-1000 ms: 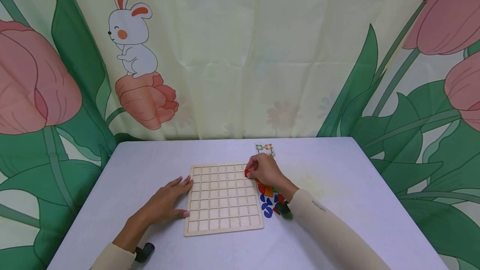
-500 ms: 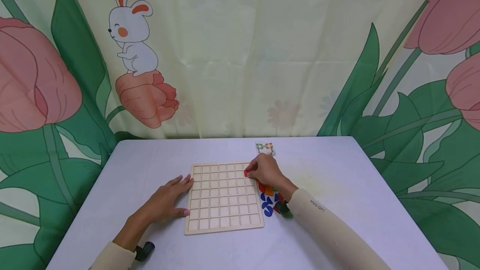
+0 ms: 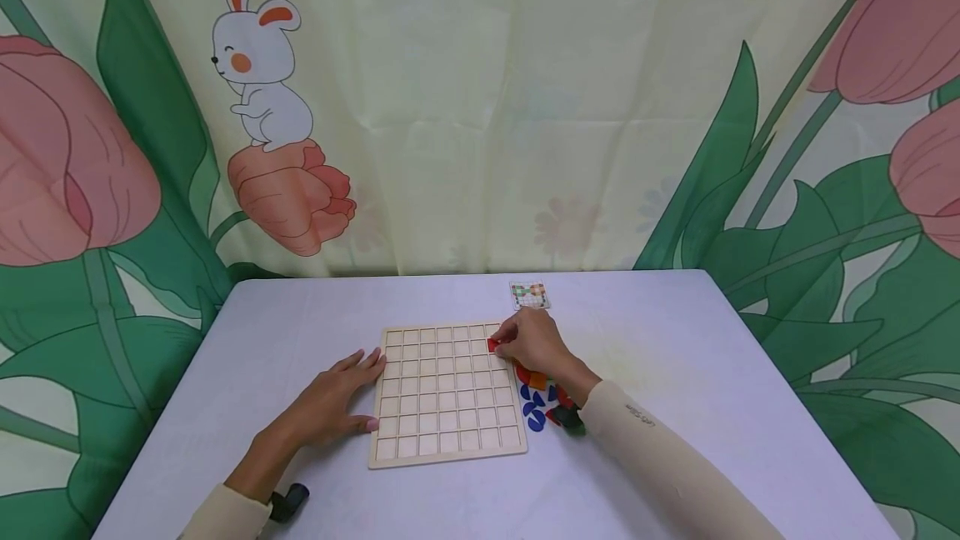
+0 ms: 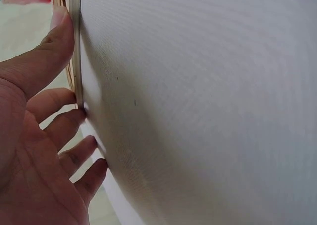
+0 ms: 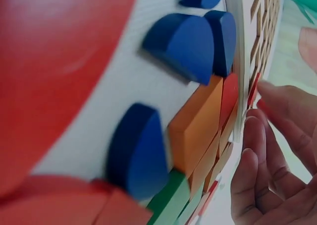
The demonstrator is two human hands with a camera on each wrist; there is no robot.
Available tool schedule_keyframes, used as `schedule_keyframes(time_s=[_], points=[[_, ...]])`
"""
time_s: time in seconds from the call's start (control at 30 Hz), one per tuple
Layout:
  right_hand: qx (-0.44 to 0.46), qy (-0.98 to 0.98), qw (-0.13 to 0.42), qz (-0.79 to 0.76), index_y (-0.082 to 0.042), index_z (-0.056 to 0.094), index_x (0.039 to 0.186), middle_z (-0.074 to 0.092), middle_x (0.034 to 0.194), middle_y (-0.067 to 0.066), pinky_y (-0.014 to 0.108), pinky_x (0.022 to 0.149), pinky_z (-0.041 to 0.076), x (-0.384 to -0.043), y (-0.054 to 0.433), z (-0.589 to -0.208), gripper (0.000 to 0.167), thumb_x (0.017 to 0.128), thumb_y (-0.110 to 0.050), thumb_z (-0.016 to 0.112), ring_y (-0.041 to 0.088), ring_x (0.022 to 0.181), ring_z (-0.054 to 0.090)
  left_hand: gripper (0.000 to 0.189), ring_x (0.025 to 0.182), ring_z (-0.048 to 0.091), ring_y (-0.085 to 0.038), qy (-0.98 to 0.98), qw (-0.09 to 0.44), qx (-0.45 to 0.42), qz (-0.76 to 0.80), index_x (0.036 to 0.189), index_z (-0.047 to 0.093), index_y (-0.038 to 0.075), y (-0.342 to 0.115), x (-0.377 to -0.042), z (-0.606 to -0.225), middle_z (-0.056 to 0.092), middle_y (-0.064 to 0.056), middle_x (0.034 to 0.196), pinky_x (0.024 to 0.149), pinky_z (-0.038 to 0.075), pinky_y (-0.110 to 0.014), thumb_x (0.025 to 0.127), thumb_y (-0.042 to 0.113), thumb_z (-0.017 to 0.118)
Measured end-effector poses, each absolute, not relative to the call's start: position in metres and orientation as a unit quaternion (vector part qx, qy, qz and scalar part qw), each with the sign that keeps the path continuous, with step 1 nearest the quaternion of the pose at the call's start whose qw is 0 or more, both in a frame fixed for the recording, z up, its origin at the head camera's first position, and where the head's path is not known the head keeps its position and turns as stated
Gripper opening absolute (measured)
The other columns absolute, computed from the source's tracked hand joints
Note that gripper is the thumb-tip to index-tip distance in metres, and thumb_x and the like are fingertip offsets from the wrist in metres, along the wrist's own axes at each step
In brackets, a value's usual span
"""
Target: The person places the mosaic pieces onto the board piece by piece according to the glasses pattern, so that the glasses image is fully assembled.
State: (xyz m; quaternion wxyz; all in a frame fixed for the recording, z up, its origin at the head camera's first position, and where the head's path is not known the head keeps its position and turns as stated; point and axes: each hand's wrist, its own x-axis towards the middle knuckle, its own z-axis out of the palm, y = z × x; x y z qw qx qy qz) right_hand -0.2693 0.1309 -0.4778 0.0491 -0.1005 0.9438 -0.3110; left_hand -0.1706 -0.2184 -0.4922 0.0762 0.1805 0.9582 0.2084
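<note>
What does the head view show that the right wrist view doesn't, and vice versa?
Only the head view: the patterned card and the rabbit on the backdrop.
Only the right wrist view: the palm of the right hand and the blue pieces' thickness close up.
Both: the gridded board, an orange piece and the red piece that hand pinches.

I see the left hand (image 3: 333,400) spread, thumb (image 4: 52,51) apart, and the right hand (image 3: 536,342) pinching nearer the far edge of the desk (image 3: 637,307), both forearms (image 3: 667,465) angled inward
</note>
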Motion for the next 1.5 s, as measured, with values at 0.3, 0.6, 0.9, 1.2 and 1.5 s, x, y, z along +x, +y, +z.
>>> schedule_keyframes(time_s=[0.3, 0.6, 0.9, 1.2, 1.5], points=[[-0.069, 0.927, 0.052, -0.366, -0.018, 0.087, 0.107, 0.076, 0.096, -0.001, 0.027, 0.067, 0.057, -0.272, 0.163, -0.474, 0.018, 0.09, -0.018, 0.088, 0.019, 0.086, 0.063, 0.1, 0.16, 0.03, -0.047, 0.959, 0.082, 0.175, 0.209, 0.164, 0.041, 0.01, -0.219, -0.17, -0.492, 0.034, -0.011, 0.174, 0.12, 0.036, -0.07, 0.081, 0.033, 0.092], [-0.023, 0.925, 0.071, -0.372, -0.021, 0.085, 0.116, 0.074, 0.105, 0.003, 0.027, 0.07, 0.057, -0.28, 0.192, -0.47, 0.023, 0.093, -0.018, 0.084, 0.024, 0.093, 0.064, 0.1, 0.159, 0.03, -0.048, 0.96, 0.073, 0.173, 0.206, 0.164, 0.041, 0.009, -0.22, -0.169, -0.49, 0.035, -0.012, 0.173, 0.118, 0.036, -0.074, 0.081, 0.034, 0.092], [-0.025, 0.926, 0.088, -0.366, -0.017, 0.085, 0.113, 0.076, 0.1, 0.002, 0.026, 0.067, 0.058, -0.28, 0.19, -0.479, 0.024, 0.089, -0.015, 0.088, 0.022, 0.09, 0.064, 0.101, 0.159, 0.031, -0.049, 0.958, 0.07, 0.181, 0.21, 0.164, 0.041, 0.008, -0.222, -0.17, -0.493, 0.035, -0.013, 0.173, 0.119, 0.036, -0.072, 0.08, 0.034, 0.092], [-0.024, 0.942, 0.098, -0.32, -0.015, 0.086, 0.101, 0.075, 0.092, 0.001, 0.024, 0.068, 0.055, -0.28, 0.179, -0.48, 0.014, 0.088, -0.019, 0.089, 0.019, 0.085, 0.064, 0.1, 0.159, 0.031, -0.048, 0.957, 0.067, 0.184, 0.215, 0.163, 0.042, 0.009, -0.221, -0.169, -0.495, 0.035, -0.012, 0.173, 0.119, 0.036, -0.071, 0.08, 0.035, 0.092], [-0.031, 0.947, 0.105, -0.301, -0.014, 0.085, 0.108, 0.079, 0.099, 0.003, 0.023, 0.07, 0.058, -0.278, 0.182, -0.477, 0.019, 0.089, -0.013, 0.088, 0.018, 0.084, 0.065, 0.101, 0.16, 0.03, -0.047, 0.959, 0.072, 0.18, 0.207, 0.164, 0.041, 0.01, -0.22, -0.17, -0.493, 0.034, -0.011, 0.173, 0.119, 0.036, -0.072, 0.081, 0.036, 0.092]])
